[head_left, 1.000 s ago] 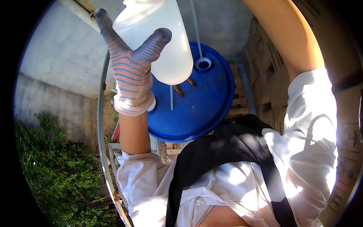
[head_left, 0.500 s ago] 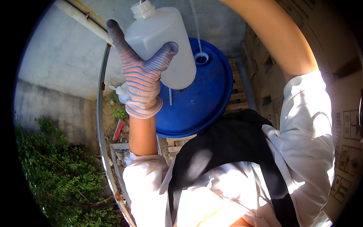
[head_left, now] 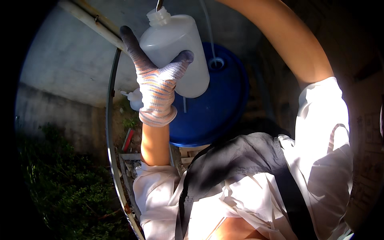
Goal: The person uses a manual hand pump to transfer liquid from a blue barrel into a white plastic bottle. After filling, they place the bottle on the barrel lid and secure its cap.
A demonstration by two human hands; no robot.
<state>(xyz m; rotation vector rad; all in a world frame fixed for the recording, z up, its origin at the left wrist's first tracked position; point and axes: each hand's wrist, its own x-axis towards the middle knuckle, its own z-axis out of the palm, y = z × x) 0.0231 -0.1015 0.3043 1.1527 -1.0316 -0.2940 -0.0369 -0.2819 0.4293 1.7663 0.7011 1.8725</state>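
My left hand [head_left: 158,78], in a striped knit glove with dark fingertips, is closed around a translucent white plastic bottle [head_left: 180,40]. The bottle is tilted, its open threaded neck toward the upper left, over the lid of a blue drum [head_left: 204,124]. A thin metallic piece [head_left: 159,5] reaches down to the bottle's mouth from the top edge; what it belongs to is cut off. My bare right forearm [head_left: 288,32] runs up out of the picture, so that hand is hidden. A clear tube [head_left: 209,30] drops into the drum's round opening [head_left: 216,64].
Behind is a grey wall [head_left: 72,60], with a pipe [head_left: 92,24] crossing it. A thin metal rail [head_left: 110,104] curves down the left, beside green plants [head_left: 72,172]. A small white bottle [head_left: 136,100] is left of the drum. Cardboard boxes [head_left: 364,140] stand in shadow at right.
The bottle and my left hand sit slightly lower and further right in the picture, with the surroundings shifted likewise. The background looks darker. My left hand keeps its hold.
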